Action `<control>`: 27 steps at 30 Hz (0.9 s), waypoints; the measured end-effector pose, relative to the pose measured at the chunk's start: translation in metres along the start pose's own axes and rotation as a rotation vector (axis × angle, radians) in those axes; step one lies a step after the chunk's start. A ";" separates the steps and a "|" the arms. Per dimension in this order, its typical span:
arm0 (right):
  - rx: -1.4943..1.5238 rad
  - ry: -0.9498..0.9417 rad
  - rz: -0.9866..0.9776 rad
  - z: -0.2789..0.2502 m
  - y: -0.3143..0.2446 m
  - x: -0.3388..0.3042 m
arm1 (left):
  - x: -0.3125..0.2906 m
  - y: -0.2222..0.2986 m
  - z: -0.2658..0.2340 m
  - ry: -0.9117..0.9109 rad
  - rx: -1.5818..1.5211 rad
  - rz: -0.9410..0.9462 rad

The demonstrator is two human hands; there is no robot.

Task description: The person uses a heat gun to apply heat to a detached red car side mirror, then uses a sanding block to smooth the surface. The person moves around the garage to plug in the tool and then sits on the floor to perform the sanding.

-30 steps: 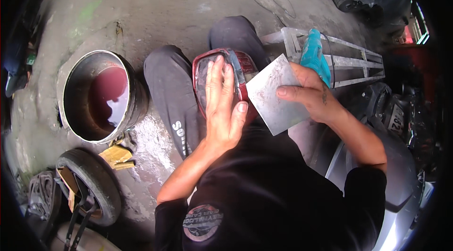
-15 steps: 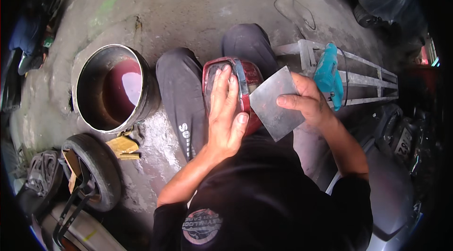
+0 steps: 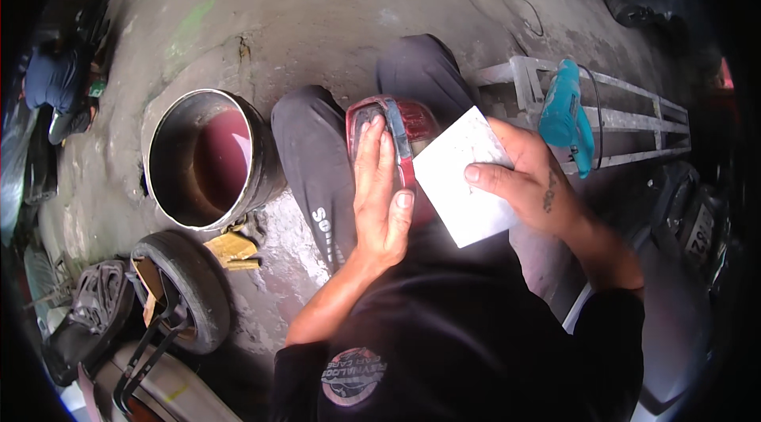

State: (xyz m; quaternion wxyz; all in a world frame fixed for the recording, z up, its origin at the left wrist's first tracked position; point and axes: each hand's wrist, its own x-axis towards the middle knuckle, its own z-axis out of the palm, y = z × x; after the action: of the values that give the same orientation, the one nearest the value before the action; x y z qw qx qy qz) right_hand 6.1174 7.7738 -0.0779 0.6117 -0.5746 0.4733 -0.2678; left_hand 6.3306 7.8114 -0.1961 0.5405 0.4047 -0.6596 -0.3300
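A rounded red housing [image 3: 418,117], resembling a car side mirror, rests between my thighs, with a blue-grey strip running across it. My left hand [image 3: 379,216] lies flat on its dark left face, fingers stretched out and thumb apart. Between thumb and fingers, my right hand [image 3: 539,180] grips a square sheet of sandpaper [image 3: 456,200], whose upper side shines almost white in the light. The sheet's left corner is near the housing's right side and covers part of it; whether they touch I cannot tell. Most of my right fingers are hidden beneath the sheet.
On my left stands a bucket [image 3: 152,160] of reddish liquid [image 3: 226,148]. Nearer lie a yellowish scrap [image 3: 231,249] and a small wheel [image 3: 190,287]. A teal power tool [image 3: 564,125] rests on a metal frame [image 3: 634,89] at right. Another person [image 3: 59,85] crouches far left.
The sheet has tilted, its face going from dark grey to bright white. My left hand remains flat on the housing. The surroundings have shifted slightly rightward in view.
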 end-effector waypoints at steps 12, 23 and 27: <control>-0.181 0.023 -0.146 -0.004 0.003 0.005 | -0.002 -0.004 0.002 0.013 0.019 -0.006; 0.150 0.096 0.039 -0.030 -0.014 -0.007 | -0.002 -0.002 0.003 0.007 0.008 0.007; 0.063 -0.023 0.082 -0.019 -0.008 0.003 | -0.003 -0.003 0.006 0.005 0.030 0.012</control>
State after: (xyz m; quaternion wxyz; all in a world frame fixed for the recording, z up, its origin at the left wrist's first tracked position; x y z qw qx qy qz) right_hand 6.1036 7.7614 -0.0692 0.6454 -0.5382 0.4807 -0.2507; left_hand 6.3252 7.8133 -0.2013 0.5382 0.4098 -0.6653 -0.3159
